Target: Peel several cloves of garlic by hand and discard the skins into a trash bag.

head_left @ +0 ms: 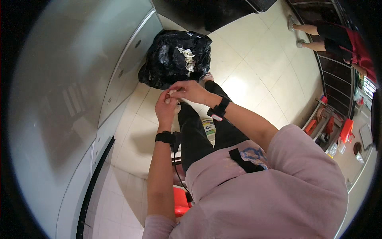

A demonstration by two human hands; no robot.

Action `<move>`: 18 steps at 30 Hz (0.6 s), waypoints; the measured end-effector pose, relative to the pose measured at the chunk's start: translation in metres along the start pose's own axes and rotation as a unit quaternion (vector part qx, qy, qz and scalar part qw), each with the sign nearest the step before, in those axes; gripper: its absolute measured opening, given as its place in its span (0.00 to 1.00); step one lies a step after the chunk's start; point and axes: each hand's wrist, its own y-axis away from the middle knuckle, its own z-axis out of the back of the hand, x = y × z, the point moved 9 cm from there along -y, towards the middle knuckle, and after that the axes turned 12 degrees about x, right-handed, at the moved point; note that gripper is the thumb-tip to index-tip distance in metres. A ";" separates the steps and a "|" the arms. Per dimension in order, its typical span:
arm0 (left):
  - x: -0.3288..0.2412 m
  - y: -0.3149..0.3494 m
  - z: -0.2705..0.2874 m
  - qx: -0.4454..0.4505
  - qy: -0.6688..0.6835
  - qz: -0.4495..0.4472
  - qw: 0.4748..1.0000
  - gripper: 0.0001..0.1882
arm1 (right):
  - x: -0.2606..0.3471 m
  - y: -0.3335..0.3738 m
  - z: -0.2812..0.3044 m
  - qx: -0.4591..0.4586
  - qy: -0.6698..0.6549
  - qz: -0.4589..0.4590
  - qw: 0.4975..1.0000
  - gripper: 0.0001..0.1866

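Left hand and right hand together now, fingertips pinched on a small whitish piece, partly hidden | it's up by the black plastic bag's near edge | looks light, probably soft, perhaps fragile: gentle fingertip grip at its edges suits

We identify one small whitish piece pinched at the fingertips of the left hand and right hand; its outline is mostly hidden. Just beyond it, we find a crumpled, glossy black plastic bag. Toward the bag's right side, we see pale, irregular scraps lying in a loose cluster.
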 end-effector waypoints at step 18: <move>-0.052 0.004 0.003 -0.072 -0.067 -0.080 0.992 0.14 | -0.003 -0.007 0.015 -0.009 -0.210 -0.027 0.977 0.12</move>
